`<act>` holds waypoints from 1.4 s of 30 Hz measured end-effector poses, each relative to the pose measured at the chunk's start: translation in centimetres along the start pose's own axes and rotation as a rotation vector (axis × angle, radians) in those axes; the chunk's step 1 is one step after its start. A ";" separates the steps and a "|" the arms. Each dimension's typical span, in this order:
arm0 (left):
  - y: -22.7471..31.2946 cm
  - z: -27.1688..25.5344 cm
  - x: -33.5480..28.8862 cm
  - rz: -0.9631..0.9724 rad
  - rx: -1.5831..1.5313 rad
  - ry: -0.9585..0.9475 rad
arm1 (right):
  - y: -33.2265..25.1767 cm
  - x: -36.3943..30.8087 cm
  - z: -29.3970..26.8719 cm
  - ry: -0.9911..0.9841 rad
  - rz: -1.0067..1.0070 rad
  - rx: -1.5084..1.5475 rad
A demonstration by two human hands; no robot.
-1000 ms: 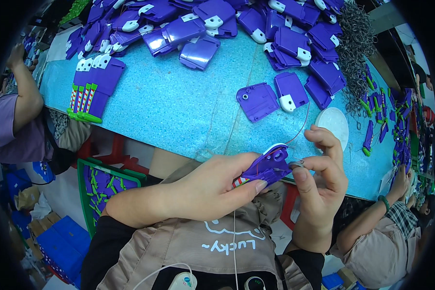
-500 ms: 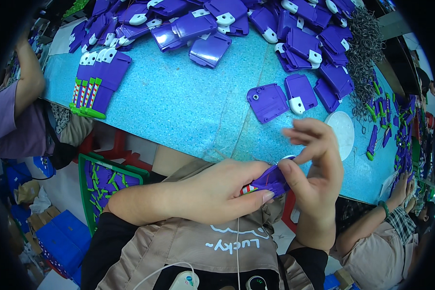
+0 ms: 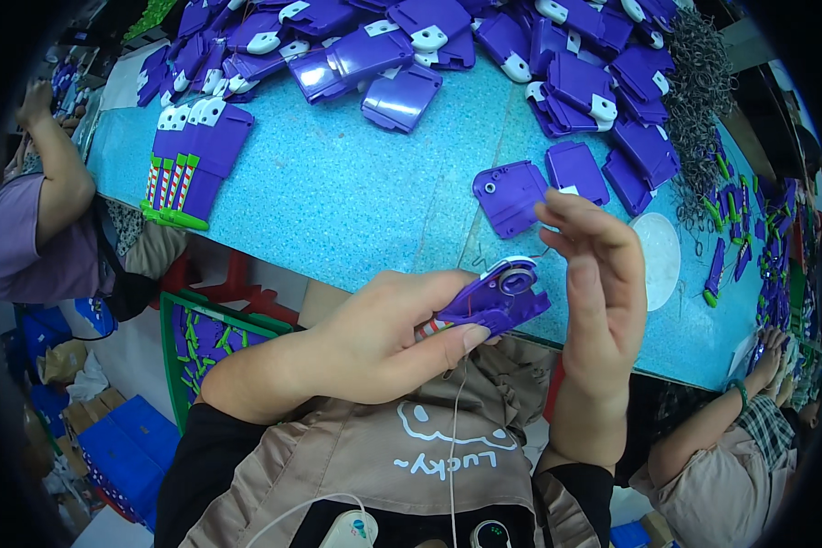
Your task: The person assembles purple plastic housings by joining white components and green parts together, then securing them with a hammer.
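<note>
I see the left hand [image 3: 397, 333] pinching a purple shell [image 3: 495, 315], its wide end jutting toward three o'clock; just beyond it, the right hand's [image 3: 603, 288] fingers stand apart.

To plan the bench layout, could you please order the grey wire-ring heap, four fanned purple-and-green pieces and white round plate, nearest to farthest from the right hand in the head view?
1. White round plate, just right of the right hand.
2. Grey wire-ring heap, farther away, upper right.
3. Four fanned purple-and-green pieces, far left.
</note>
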State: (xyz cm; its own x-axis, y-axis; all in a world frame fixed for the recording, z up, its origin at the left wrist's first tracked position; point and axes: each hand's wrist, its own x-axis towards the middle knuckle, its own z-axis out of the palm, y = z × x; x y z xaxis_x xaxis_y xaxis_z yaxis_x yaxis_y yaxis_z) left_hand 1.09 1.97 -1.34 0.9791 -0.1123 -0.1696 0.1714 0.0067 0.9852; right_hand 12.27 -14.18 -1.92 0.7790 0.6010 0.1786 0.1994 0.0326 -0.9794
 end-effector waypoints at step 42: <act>-0.1 2.2 -0.7 0.118 0.142 0.030 | 0.3 -4.5 1.6 0.292 -0.148 0.128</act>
State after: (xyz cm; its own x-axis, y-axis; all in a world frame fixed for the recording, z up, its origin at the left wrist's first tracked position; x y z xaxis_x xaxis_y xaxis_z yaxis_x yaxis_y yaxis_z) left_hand 0.13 -0.08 -1.23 0.9947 -0.0897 -0.0509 0.0397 -0.1225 0.9917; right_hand 7.86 -15.59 -3.19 0.8880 0.3291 0.3213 0.2616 0.2132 -0.9413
